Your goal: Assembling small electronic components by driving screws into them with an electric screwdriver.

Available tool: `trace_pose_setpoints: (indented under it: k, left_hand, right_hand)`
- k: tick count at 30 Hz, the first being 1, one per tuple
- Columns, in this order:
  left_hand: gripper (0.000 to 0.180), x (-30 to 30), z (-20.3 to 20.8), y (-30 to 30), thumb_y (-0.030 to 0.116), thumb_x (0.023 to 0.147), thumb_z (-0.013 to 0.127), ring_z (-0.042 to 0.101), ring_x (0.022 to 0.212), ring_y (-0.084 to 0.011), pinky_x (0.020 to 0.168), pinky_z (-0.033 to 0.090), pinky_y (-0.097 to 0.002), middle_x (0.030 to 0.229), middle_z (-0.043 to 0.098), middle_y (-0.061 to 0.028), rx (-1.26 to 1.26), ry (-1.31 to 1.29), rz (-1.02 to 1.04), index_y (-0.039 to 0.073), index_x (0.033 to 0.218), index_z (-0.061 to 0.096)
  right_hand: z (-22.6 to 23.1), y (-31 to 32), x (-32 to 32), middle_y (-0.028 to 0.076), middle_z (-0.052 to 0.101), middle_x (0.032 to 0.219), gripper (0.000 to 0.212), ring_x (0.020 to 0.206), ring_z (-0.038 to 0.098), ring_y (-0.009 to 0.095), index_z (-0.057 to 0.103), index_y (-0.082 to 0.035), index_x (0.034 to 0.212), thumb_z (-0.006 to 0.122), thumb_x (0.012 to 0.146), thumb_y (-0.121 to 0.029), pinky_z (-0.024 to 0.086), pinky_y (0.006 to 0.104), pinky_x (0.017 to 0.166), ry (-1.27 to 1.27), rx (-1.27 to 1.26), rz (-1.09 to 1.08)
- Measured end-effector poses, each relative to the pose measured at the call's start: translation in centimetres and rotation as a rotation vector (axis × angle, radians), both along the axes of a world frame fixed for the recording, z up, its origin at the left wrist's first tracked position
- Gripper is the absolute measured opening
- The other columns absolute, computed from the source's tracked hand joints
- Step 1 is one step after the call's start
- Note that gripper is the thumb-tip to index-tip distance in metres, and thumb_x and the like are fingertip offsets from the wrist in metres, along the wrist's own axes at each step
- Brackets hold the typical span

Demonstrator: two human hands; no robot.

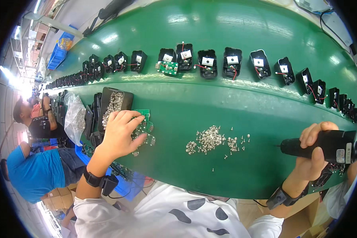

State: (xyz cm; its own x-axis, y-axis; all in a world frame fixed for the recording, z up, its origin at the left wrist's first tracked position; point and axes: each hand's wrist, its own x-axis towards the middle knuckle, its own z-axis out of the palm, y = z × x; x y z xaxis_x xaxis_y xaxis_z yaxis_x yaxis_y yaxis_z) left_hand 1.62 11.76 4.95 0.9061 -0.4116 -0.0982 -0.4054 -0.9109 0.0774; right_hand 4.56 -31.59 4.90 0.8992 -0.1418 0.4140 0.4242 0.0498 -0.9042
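My left hand (121, 133) reaches over green circuit boards (145, 126) on the green table, thumb and fingers apart. Its fingertips are at the boards; whether they press on them I cannot tell. Behind this hand, a dark tray (127, 102) holds many small silver screws (114, 104). My right hand (311, 160) grips a black electric screwdriver (325, 146), its tip pointing left over the table. Between my hands lies a loose pile of silver screws (210, 139), with several strays around it.
A long row of black housings (232, 63) with red wires crosses the far side. One green board (166, 68) rests against them. At left are a clear plastic bag (74, 119) and blue bins (58, 55). People (35, 170) are at the left.
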Motion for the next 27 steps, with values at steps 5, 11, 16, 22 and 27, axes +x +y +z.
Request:
trace_pose_setpoints:
  k: [5,11,16,22,27]
  left_hand:
    - [0.043,0.7,-0.5,0.6,0.018,0.068,0.076,0.056,0.096,-0.0261,0.084,0.041,-0.0384,0.104,0.059,-0.0069,0.019,-0.014,-0.005,0.005,0.107,0.064]
    - [0.040,2.5,-0.8,2.1,0.018,0.067,0.078,0.060,0.087,-0.0251,0.074,0.047,-0.0361,0.096,0.060,-0.0069,-0.008,0.035,-0.216,0.006,0.103,0.065]
    - [0.038,3.8,-0.2,1.7,0.015,0.070,0.075,0.062,0.086,-0.0281,0.075,0.051,-0.0390,0.095,0.062,-0.0096,-0.118,0.093,-0.183,0.004,0.105,0.064]
    - [0.036,10.0,2.4,-3.1,0.003,0.073,0.057,0.060,0.080,-0.0292,0.075,0.050,-0.0367,0.090,0.059,-0.0152,-0.525,-0.022,-0.029,0.000,0.109,0.061]
    - [0.036,18.1,0.8,-4.8,0.006,0.074,0.049,0.059,0.081,-0.0338,0.077,0.049,-0.0396,0.089,0.058,-0.0165,-0.360,-0.154,-0.233,0.000,0.108,0.060]
  right_hand:
    - [0.3,0.4,-0.2,0.006,0.053,0.075,0.059,0.061,0.050,0.013,0.047,0.000,0.118,0.076,0.080,-0.034,0.041,0.0244,0.056,0.022,0.024,-0.023]
    - [0.4,0.2,-0.2,0.005,0.053,0.073,0.058,0.060,0.051,0.012,0.048,0.000,0.116,0.078,0.079,-0.033,0.042,0.0238,0.055,0.007,0.028,-0.040]
    - [0.6,0.2,-0.2,0.004,0.053,0.073,0.059,0.060,0.051,0.012,0.048,0.000,0.116,0.079,0.078,-0.034,0.042,0.0231,0.054,0.029,0.032,-0.053]
    - [0.5,0.1,-0.5,0.004,0.054,0.073,0.059,0.061,0.051,0.012,0.048,-0.001,0.115,0.080,0.078,-0.033,0.042,0.0227,0.055,0.029,0.039,-0.051]
    - [0.4,-0.1,-0.5,0.004,0.055,0.075,0.055,0.064,0.052,0.012,0.048,-0.001,0.114,0.081,0.077,-0.024,0.043,0.0224,0.056,0.019,0.113,-0.003]
